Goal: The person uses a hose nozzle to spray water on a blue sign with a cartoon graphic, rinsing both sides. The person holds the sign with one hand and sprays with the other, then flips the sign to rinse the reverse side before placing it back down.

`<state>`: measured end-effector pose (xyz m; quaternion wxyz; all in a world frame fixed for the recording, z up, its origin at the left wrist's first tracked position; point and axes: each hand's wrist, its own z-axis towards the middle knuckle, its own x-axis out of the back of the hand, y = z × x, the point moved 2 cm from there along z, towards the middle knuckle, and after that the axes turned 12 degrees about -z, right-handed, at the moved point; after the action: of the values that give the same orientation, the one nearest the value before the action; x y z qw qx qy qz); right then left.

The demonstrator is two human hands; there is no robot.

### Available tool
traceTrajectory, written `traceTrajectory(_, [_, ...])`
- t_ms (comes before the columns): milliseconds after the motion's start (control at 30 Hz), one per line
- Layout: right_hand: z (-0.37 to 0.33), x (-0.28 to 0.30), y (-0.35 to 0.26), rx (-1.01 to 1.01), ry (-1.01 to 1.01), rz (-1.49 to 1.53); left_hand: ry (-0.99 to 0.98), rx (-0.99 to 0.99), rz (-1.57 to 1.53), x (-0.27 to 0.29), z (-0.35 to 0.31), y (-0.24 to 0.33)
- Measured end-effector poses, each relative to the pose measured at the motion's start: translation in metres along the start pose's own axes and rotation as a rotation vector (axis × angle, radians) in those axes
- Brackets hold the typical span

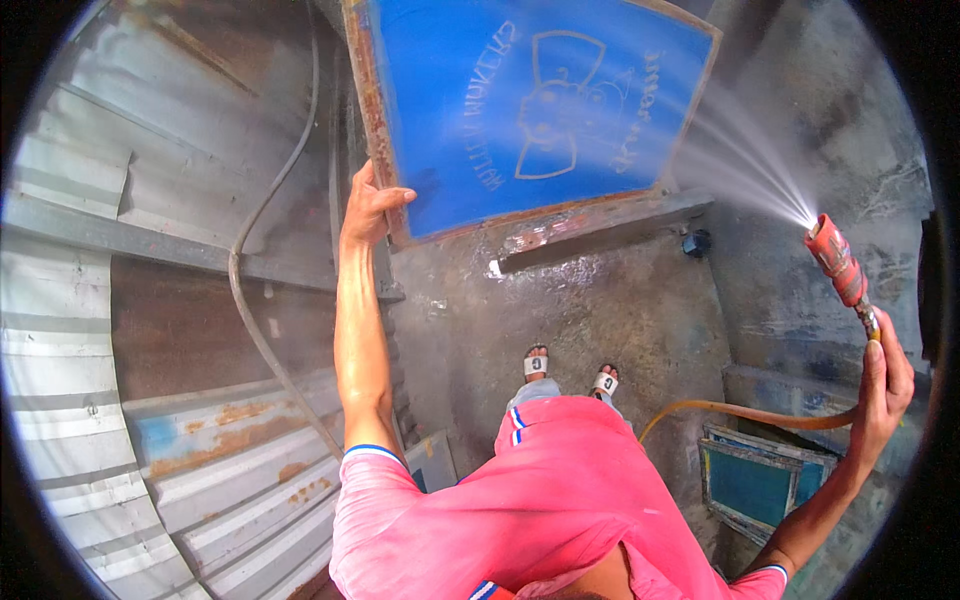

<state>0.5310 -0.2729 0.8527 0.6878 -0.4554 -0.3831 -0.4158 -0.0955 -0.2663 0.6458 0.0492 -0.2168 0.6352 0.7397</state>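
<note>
A screen-printing frame (pixel 440 110) with blue mesh and a pale stencil of a figure and lettering is held up, tilted, at the top of the head view. My left hand (pixel 370 208) grips its worn left edge near the lower corner, thumb over the front. At the far right, my right hand (pixel 885 385) is closed around the end of a yellowish hose (pixel 750 412). A red spray nozzle (pixel 837 262) tips that hose and sends a fan of water (pixel 750 165) left across the blue mesh. Part of the frame runs out of view at the top.
Corrugated metal sheets (pixel 230 500) line the left side, with a thin grey hose (pixel 240 270) hanging along them. More framed screens (pixel 750 485) lean low at the right. Wet concrete floor (pixel 620 300) lies under my sandalled feet. A ledge (pixel 610 215) runs below the frame.
</note>
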Motion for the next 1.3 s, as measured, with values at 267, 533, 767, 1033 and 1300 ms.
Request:
traceTrajectory(267, [-0.002, -0.002, -0.021, 0.117, 0.016, -0.052, -0.008, 0.017, -0.021, 0.01, -0.001, 0.0])
traceTrajectory(533, [-0.001, -0.003, -0.03, 0.039, -0.007, -0.007, -0.03, 0.013, -0.073, 0.007, 0.004, 0.002])
traceTrajectory(767, [-0.002, 0.005, -0.035, -0.016, -0.061, -0.033, -0.062, 0.038, -0.065, 0.018, 0.009, 0.0])
traceTrajectory(1033, [0.0, 0.003, -0.045, -0.034, -0.017, -0.05, -0.051, -0.004, -0.082, 0.009, 0.008, 0.001])
traceTrajectory(1300, [-0.003, 0.002, -0.038, -0.015, -0.049, -0.09, -0.057, -0.002, -0.061, 0.016, 0.01, -0.002])
